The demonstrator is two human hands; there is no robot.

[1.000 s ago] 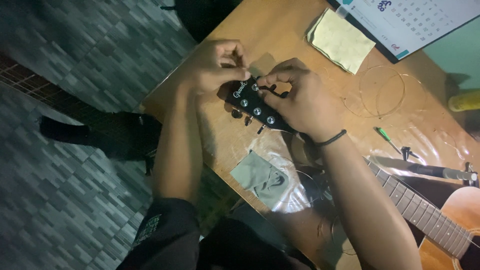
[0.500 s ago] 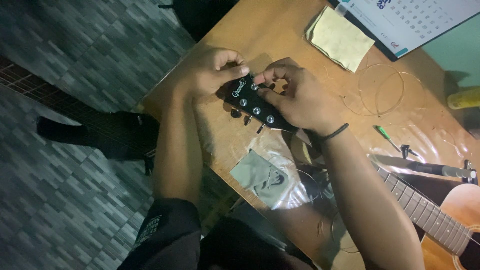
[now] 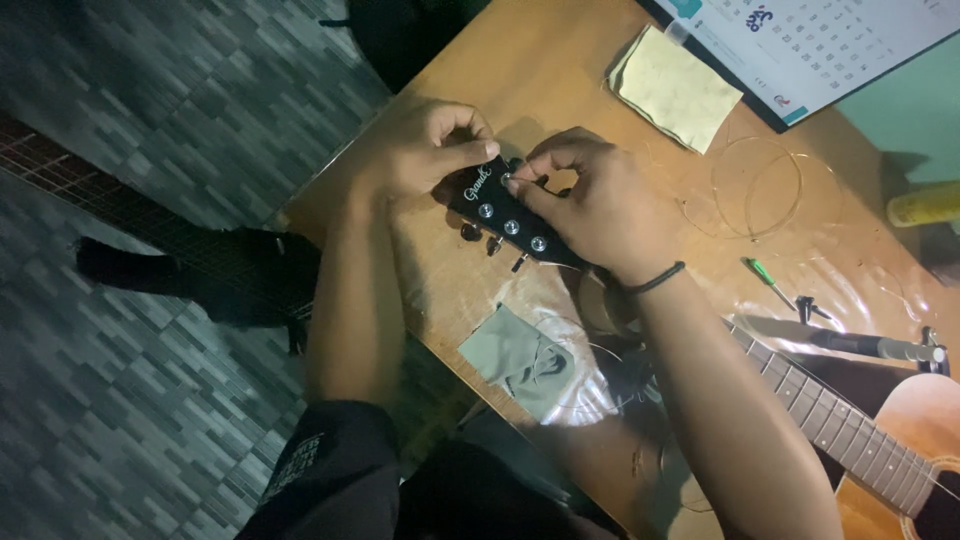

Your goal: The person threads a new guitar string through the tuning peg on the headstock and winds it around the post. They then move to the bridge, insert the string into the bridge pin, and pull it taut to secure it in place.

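Head view: both hands meet at centre frame over a black guitar headstock (image 3: 508,215) that lies on a wooden table (image 3: 560,60). The left hand (image 3: 425,150), centre-left, grips the tip of the headstock, thumb pressed on its top face, fingers curled under the end. The right hand (image 3: 590,205), just right of it, lies over the headstock's upper edge, fingers pinched at one tuning post; whether a string sits between the fingertips cannot be told. A dark wristband (image 3: 655,280) circles the right wrist. Silver pegs (image 3: 512,227) run in a row down the headstock face.

The neck (image 3: 850,425) runs to lower right, mostly hidden under the right forearm, and reaches the orange guitar body (image 3: 910,460) at the bottom right corner.

On the table: a yellow cloth (image 3: 675,88) at upper centre-right, a calendar (image 3: 810,40) at the top right, a coiled string (image 3: 755,187) right of the hands, a green-handled tool (image 3: 768,283) below the coil, a yellow cylinder (image 3: 922,204) at the right edge, a grey packet in clear plastic (image 3: 520,360) at lower centre.

Grey patterned floor (image 3: 130,120) fills the left side.
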